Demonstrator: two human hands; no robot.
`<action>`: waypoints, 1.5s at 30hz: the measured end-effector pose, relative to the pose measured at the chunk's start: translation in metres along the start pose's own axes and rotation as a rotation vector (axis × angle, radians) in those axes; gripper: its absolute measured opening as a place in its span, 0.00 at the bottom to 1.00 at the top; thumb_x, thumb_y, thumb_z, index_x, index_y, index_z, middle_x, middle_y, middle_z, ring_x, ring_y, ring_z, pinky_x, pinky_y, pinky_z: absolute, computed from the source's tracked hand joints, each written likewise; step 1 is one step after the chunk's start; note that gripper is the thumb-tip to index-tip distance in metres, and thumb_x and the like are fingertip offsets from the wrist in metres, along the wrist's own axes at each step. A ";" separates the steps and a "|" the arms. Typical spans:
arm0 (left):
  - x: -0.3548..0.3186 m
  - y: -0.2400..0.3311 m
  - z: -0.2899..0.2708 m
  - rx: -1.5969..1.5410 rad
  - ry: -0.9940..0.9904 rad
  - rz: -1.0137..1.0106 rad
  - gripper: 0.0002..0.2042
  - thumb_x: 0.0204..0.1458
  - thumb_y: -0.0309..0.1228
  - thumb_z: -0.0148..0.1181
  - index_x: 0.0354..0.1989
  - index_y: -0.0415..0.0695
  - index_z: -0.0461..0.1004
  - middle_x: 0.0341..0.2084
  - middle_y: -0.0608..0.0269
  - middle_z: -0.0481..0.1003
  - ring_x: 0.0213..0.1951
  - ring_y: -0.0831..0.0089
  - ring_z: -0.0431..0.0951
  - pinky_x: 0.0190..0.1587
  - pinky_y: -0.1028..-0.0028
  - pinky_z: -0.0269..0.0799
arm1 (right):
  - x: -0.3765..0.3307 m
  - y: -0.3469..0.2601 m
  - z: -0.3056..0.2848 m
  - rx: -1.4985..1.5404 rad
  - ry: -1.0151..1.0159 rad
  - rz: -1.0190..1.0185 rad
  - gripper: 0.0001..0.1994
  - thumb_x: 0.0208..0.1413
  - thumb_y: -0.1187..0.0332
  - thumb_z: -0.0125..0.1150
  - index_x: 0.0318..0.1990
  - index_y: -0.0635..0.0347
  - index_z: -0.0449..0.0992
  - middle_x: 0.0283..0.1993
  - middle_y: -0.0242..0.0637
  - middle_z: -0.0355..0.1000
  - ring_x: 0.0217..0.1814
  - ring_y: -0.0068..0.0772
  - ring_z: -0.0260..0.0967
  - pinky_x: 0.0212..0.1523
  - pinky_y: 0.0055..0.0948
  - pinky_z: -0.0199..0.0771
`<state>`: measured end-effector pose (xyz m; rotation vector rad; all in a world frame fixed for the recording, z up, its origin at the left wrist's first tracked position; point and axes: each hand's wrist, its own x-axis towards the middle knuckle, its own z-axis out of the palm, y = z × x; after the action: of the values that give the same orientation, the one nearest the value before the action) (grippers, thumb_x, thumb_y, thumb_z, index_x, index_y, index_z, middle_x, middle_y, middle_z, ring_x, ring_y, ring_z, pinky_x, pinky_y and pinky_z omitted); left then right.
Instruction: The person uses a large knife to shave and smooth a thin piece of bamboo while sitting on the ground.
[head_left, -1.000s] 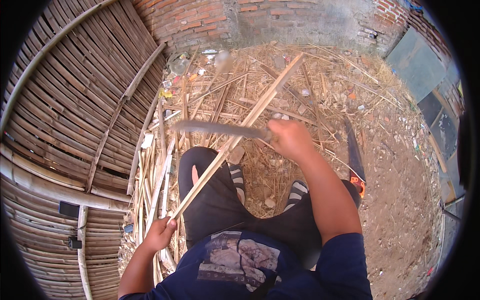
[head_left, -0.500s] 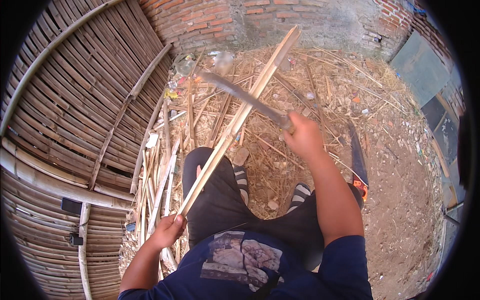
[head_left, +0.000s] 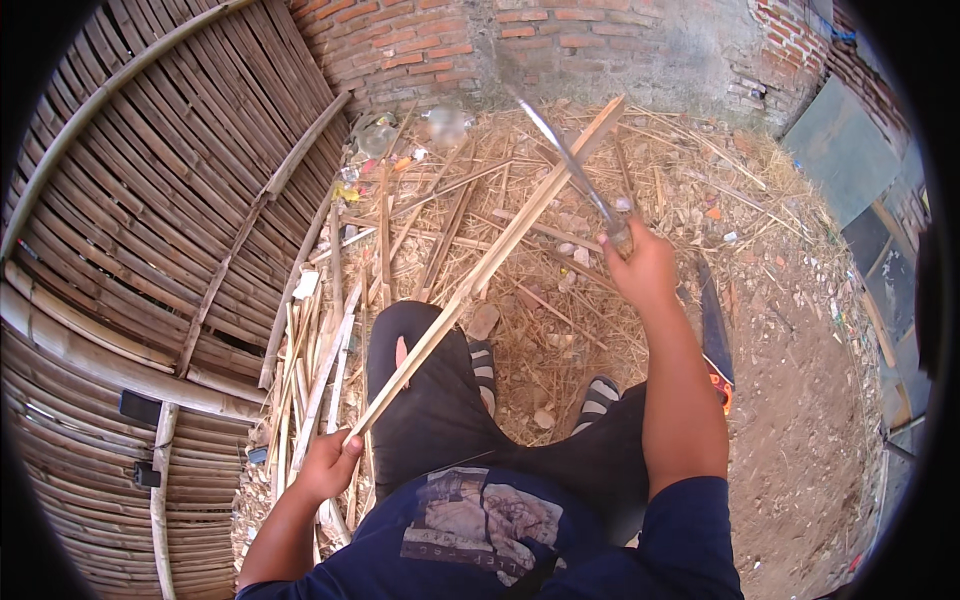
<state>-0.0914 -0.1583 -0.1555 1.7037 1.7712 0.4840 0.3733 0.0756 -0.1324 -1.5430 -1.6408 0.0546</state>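
Long pale bamboo strip [head_left: 500,248]: left hand [head_left: 330,465] hides end. Right of it: right hand [head_left: 643,268] hides slim grey metal blade's [head_left: 570,161] grip. Left: whitish round object [head_left: 447,125], blurred.

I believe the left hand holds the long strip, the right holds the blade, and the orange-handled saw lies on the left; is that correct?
Not quite: in the head view, the saw lies on the right. The left hand holds the long strip and the right hand the blade.

Hands [head_left: 332,466] grip a bamboo strip [head_left: 482,270] and long blade [head_left: 591,190].
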 end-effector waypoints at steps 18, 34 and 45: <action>0.007 0.004 -0.005 0.121 0.089 0.089 0.28 0.66 0.52 0.50 0.25 0.36 0.71 0.15 0.47 0.68 0.21 0.48 0.71 0.27 0.58 0.66 | 0.001 -0.011 -0.002 0.030 -0.213 0.049 0.11 0.51 0.65 0.69 0.38 0.57 0.74 0.31 0.43 0.77 0.33 0.43 0.78 0.33 0.41 0.77; 0.016 0.003 -0.003 0.135 0.108 0.098 0.27 0.67 0.51 0.49 0.26 0.36 0.70 0.15 0.51 0.68 0.20 0.57 0.69 0.27 0.61 0.66 | 0.007 0.013 0.002 0.055 -0.075 0.031 0.09 0.54 0.67 0.67 0.39 0.58 0.76 0.28 0.45 0.77 0.32 0.48 0.77 0.33 0.37 0.75; 0.019 -0.004 -0.004 0.067 0.017 0.132 0.28 0.67 0.51 0.48 0.26 0.36 0.70 0.17 0.52 0.69 0.21 0.62 0.68 0.27 0.65 0.65 | -0.010 -0.016 0.014 0.014 -0.247 -0.378 0.10 0.47 0.69 0.68 0.34 0.56 0.73 0.28 0.41 0.73 0.31 0.45 0.76 0.33 0.43 0.74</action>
<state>-0.0969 -0.1392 -0.1589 1.8768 1.7109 0.5027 0.3513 0.0707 -0.1378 -1.2292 -2.0999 0.0548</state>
